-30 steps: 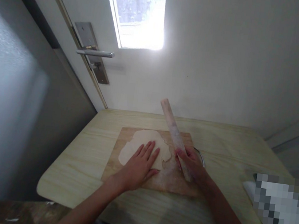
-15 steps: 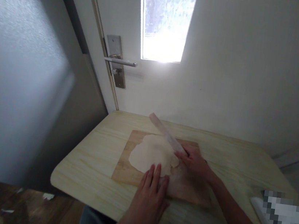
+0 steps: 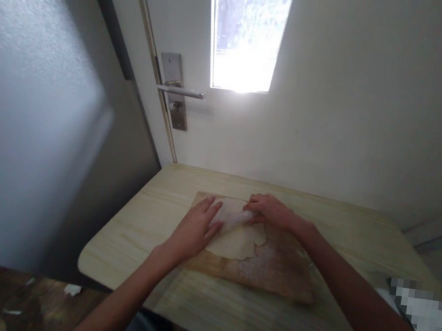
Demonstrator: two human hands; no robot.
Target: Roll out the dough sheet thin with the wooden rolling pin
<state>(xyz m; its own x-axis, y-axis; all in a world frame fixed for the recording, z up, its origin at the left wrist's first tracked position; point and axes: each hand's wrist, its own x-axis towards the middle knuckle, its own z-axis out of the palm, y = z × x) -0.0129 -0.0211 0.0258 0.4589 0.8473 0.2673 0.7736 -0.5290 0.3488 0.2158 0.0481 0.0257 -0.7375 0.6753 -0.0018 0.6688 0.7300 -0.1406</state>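
A flat sheet of pale dough (image 3: 237,242) lies on a floured wooden board (image 3: 272,272) on the table. A wooden rolling pin (image 3: 230,217) lies across the dough's far part. My left hand (image 3: 195,228) rests on the pin's left end with its fingers stretched flat. My right hand (image 3: 270,211) lies on the pin's right end, its fingers curled lightly over it. The pin's middle shows between the two hands, blurred.
The light wooden table (image 3: 202,304) stands against a white door with a metal handle (image 3: 181,92) and a narrow bright window. A dark floor lies to the left. A blurred-out patch sits at the table's right edge (image 3: 424,317).
The pin went from upright and tilted in my right hand to lying flat across the dough. My left hand left the dough, drew back, then came onto the pin's left end.
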